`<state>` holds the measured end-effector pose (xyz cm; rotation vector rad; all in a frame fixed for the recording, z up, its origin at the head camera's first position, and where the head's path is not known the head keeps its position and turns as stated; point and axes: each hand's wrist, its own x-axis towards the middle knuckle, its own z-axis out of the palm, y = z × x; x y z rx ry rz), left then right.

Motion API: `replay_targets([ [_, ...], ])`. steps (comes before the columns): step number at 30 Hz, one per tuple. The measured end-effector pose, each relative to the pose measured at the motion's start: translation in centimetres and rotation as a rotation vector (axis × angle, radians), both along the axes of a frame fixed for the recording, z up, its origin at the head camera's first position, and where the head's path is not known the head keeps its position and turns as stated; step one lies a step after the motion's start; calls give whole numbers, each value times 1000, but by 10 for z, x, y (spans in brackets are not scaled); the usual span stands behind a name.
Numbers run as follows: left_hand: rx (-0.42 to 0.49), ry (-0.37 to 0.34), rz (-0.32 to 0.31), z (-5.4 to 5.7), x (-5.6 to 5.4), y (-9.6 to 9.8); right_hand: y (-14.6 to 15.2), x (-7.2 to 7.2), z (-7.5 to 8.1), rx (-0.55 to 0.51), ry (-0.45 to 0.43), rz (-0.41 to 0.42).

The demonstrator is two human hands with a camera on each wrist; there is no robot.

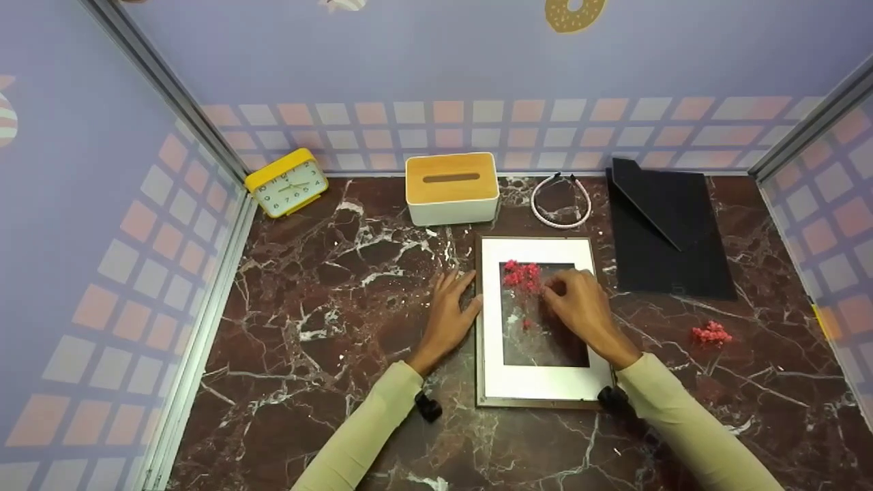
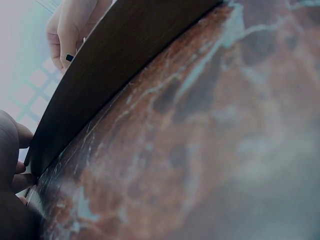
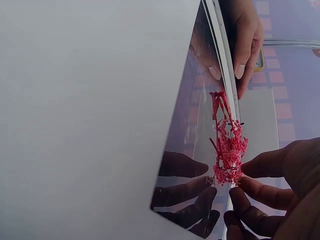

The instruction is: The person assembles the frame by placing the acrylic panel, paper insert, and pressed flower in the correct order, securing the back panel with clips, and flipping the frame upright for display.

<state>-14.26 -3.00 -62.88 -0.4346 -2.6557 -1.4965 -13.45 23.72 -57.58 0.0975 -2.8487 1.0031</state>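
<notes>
A picture frame [image 1: 479,327] with a white mat [image 1: 545,383] and a dark glassy middle lies flat on the marble tabletop. Red dried flowers [image 1: 522,275] sit in the upper left of its opening, also visible as a red cluster [image 3: 230,150] in the right wrist view. With thumb and fingertips, my right hand [image 1: 583,307] pinches the edge of these flowers, over the glass. My left hand [image 1: 450,317] rests at the frame's left side, fingers spread, thumb against the edge. In the left wrist view the frame's dark side [image 2: 100,75] hides part of the right hand.
Another red flower bunch [image 1: 711,333] lies to the right. Behind stand a yellow alarm clock [image 1: 290,187] and a tissue box [image 1: 452,187]. A white headband [image 1: 560,224] and a black frame back [image 1: 672,266] with a raised flap lie nearby. Walls bound the sides and back.
</notes>
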Motion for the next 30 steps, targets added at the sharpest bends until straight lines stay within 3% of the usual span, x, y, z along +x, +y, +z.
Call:
replay_targets([
  [10, -5, 38, 1, 2, -4, -1, 17, 2, 4, -28, 49, -16],
  [19, 6, -9, 15, 3, -1, -2, 41, 10, 1, -67, 72, -99],
  [30, 3, 25, 13, 0, 0, 0, 77, 27, 7, -136, 123, -210],
])
